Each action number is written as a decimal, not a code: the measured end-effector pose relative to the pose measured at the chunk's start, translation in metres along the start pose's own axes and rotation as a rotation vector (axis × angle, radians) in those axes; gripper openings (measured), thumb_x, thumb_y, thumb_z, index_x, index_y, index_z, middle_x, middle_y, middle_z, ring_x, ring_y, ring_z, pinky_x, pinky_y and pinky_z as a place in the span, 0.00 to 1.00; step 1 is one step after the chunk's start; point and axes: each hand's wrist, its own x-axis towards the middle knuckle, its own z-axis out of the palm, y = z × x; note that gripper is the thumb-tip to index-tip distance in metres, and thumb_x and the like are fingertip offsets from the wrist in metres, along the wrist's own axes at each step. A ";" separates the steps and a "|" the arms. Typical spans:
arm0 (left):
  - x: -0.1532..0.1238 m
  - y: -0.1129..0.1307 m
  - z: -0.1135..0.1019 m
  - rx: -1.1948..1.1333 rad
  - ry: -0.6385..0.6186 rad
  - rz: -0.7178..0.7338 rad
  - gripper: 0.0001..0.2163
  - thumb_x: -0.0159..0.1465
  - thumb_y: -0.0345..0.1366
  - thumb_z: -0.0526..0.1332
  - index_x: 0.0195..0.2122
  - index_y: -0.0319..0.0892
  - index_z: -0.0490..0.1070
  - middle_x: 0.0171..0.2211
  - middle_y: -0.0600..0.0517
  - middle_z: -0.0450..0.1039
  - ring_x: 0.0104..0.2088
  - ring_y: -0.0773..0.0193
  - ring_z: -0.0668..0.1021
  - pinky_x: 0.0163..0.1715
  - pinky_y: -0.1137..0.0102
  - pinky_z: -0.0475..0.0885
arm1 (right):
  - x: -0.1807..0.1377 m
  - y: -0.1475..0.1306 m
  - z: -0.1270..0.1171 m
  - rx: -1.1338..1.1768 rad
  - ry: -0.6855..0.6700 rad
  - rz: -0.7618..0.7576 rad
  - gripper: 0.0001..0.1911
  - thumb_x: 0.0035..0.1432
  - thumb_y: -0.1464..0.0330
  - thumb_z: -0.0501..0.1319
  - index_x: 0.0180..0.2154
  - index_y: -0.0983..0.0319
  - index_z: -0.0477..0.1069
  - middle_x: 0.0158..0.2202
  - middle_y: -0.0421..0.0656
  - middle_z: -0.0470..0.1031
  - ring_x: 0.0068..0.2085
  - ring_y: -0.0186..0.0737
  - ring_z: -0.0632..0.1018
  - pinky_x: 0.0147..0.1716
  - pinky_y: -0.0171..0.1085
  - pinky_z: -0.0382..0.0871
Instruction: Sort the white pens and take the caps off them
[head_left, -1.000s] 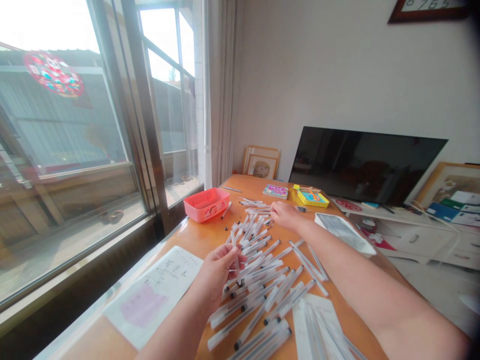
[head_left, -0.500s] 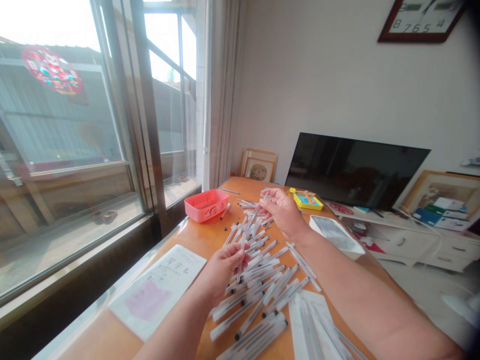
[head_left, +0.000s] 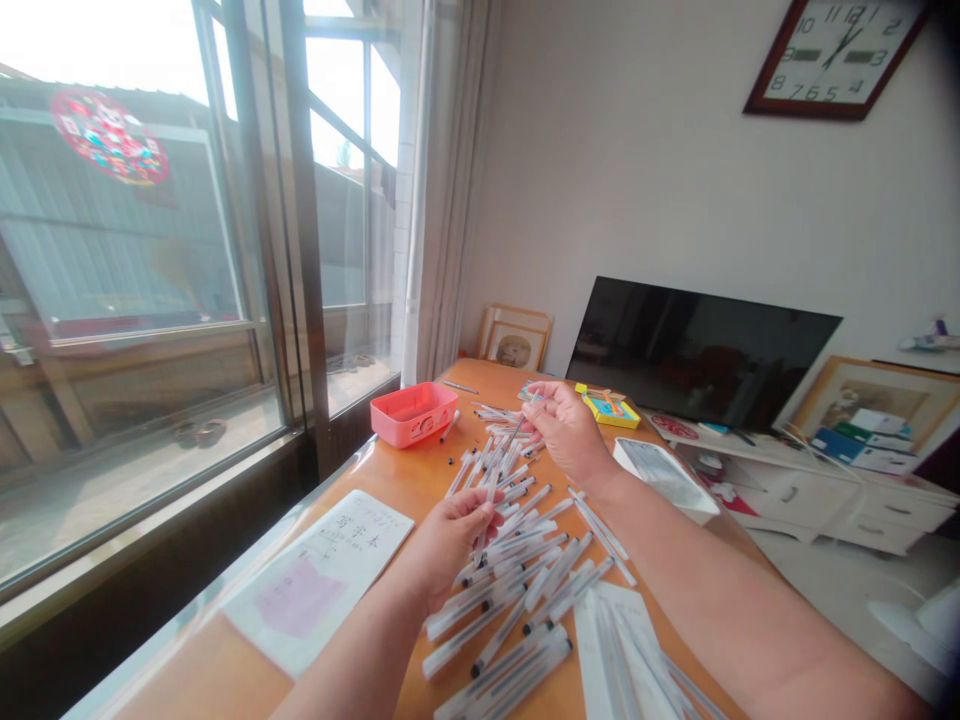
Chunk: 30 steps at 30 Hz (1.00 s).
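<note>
Left hand pinching — right hand pinching, farther forward.

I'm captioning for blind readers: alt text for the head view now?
A person's left hand holds a translucent pen barrel and the right hand a thin rod, above a table strewn with pens; a pink box and a notebook lie to the left.

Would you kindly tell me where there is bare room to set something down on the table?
Bare wood shows between the pink box, the notebook and the pens. Another patch lies beyond the pens, left of the right hand. The middle is crowded, pens lying thickly beside and beyond the left hand.
</note>
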 end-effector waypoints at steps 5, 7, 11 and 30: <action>0.002 -0.001 -0.002 0.012 -0.022 0.016 0.20 0.57 0.44 0.70 0.46 0.36 0.76 0.30 0.49 0.74 0.29 0.68 0.70 0.31 0.72 0.59 | -0.007 0.000 0.008 -0.009 -0.042 0.080 0.21 0.56 0.55 0.66 0.45 0.59 0.67 0.30 0.40 0.78 0.28 0.37 0.78 0.24 0.33 0.70; 0.003 -0.002 -0.003 0.017 -0.030 0.026 0.20 0.57 0.44 0.69 0.47 0.35 0.76 0.31 0.49 0.74 0.29 0.68 0.69 0.30 0.72 0.58 | -0.010 0.002 0.012 -0.032 -0.065 0.111 0.19 0.57 0.54 0.65 0.43 0.60 0.69 0.31 0.41 0.78 0.28 0.37 0.79 0.24 0.33 0.70; 0.002 -0.001 -0.005 0.011 -0.017 0.029 0.20 0.58 0.43 0.68 0.47 0.36 0.75 0.32 0.49 0.74 0.30 0.67 0.70 0.30 0.72 0.58 | -0.013 0.011 0.017 -0.128 -0.159 0.135 0.19 0.61 0.51 0.60 0.34 0.61 0.73 0.31 0.43 0.79 0.30 0.38 0.79 0.27 0.34 0.71; 0.010 0.003 -0.016 -0.005 0.381 0.038 0.16 0.59 0.38 0.62 0.47 0.38 0.74 0.37 0.46 0.77 0.34 0.64 0.74 0.34 0.70 0.64 | 0.044 0.120 0.045 -1.006 -0.308 0.180 0.08 0.53 0.69 0.61 0.29 0.58 0.79 0.32 0.42 0.80 0.35 0.41 0.76 0.34 0.35 0.62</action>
